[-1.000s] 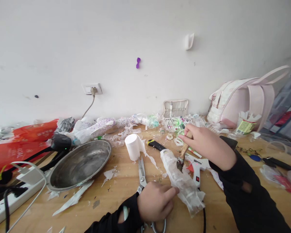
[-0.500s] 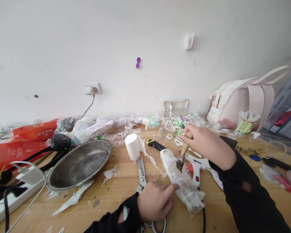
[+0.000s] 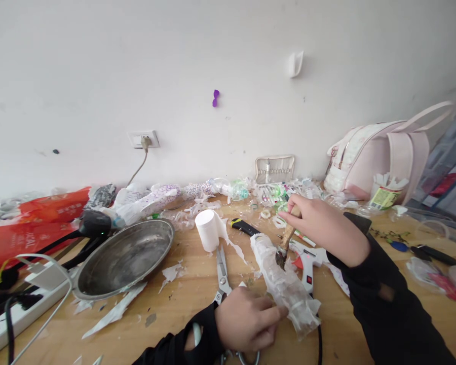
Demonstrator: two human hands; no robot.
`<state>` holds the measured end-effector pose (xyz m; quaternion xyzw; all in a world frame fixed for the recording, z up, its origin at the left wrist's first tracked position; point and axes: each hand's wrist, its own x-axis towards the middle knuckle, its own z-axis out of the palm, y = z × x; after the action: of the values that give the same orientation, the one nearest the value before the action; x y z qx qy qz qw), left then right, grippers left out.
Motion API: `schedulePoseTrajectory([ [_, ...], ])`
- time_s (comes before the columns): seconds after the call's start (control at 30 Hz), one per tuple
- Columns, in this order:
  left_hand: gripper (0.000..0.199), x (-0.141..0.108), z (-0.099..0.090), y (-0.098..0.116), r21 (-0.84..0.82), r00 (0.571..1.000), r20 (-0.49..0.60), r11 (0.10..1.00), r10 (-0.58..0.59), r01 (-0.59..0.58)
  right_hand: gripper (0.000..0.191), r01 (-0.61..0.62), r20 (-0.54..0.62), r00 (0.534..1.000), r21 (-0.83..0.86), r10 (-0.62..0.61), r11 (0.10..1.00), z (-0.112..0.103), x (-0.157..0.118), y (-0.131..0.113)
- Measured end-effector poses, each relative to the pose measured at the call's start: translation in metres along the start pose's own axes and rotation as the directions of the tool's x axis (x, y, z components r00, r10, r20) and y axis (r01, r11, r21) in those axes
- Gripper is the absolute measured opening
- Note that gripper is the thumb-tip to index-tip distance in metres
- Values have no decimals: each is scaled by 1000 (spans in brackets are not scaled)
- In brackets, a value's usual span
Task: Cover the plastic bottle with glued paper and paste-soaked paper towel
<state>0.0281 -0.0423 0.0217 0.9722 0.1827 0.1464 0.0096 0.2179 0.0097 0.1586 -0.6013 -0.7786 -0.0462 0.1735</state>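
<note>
Brush in hand, my right hand (image 3: 313, 223) pinches the wooden handle of a paintbrush (image 3: 289, 235). Its dark, wet-looking bristles rest on a long, tube-like form wrapped in damp white tissue (image 3: 277, 279), which lies slanted on the table. My left hand (image 3: 251, 319) is at the lower left side of the wrapped form, fingers curled and a fingertip against its edge. Whatever may be inside those fingers is hidden. Beneath the left hand lies a pair of scissors (image 3: 222, 276), blades pointing away. A white tissue roll (image 3: 207, 231) stands behind them, its loose end trailing right.
A metal bowl (image 3: 99, 291) stands at left beside a white power strip (image 3: 3, 319). A glue gun (image 3: 308, 266) and a utility knife (image 3: 245, 226) lie close to the wrapped form. Scraps line the wall; a pink backpack (image 3: 368, 162) sits at the back right.
My left index finger has shifted down and slightly right along the wrapped form's edge, and the hand has turned a little. The right hand and brush have barely moved.
</note>
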Motion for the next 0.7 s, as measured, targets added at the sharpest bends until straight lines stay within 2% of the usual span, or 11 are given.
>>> schedulePoseTrajectory([
  [0.1,39,1,-1,0,9,999,39,999,-32,32,20,9,-5,1000,-1,-9,1000,0,1,0],
  [0.23,44,1,-2,0,31,996,56,998,-64,62,21,6,-4,1000,5,-6,1000,1,1,0],
  [0.33,44,0,0,0,9,1000,-9,1000,5,-5,21,14,-8,1000,12,-14,1000,1,0,0],
  [0.47,33,-1,2,-1,-44,987,-80,989,140,-143,20,16,-10,1000,6,-16,1000,-1,0,-1],
  [0.7,43,0,2,0,-51,997,5,996,72,-72,19,14,-24,1000,0,-14,1000,0,0,-2],
])
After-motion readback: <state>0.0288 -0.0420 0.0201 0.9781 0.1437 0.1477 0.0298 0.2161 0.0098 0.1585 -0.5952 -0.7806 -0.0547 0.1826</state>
